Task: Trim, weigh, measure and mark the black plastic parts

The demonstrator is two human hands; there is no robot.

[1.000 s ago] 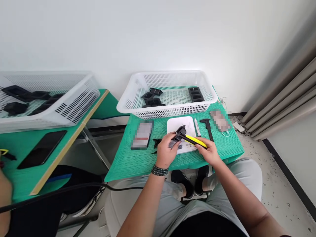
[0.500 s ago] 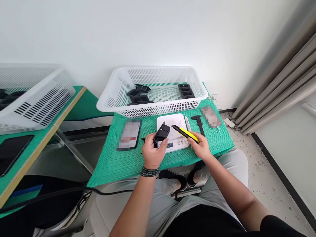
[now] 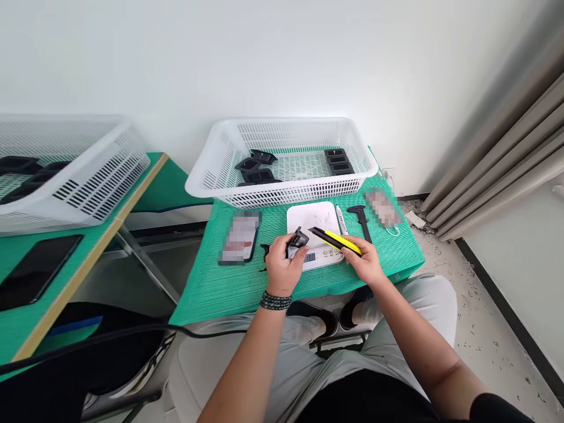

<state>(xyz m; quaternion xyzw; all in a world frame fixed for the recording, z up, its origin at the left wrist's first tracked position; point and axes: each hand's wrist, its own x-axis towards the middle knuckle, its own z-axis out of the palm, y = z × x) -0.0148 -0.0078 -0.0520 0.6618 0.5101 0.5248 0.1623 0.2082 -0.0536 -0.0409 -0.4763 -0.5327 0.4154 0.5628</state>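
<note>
My left hand (image 3: 282, 265) is closed on a small black plastic part (image 3: 298, 239), held just in front of the white scale (image 3: 316, 220). My right hand (image 3: 365, 263) grips a yellow and black utility knife (image 3: 336, 239) whose tip points left toward the part, with a small gap between them. Both hands hover over the near edge of the green mat (image 3: 247, 276).
A white basket (image 3: 282, 161) with several black parts stands behind the scale. A phone (image 3: 240, 237), a white pen (image 3: 341, 218), a black caliper (image 3: 362, 218) and a blurred object (image 3: 381, 207) lie on the mat. At the left, another table carries a second basket (image 3: 66, 170) and a phone (image 3: 37, 271).
The knife tip has come away from the black part. My left hand has turned the part and lowered it toward the scale's front edge. The camera view has shifted.
</note>
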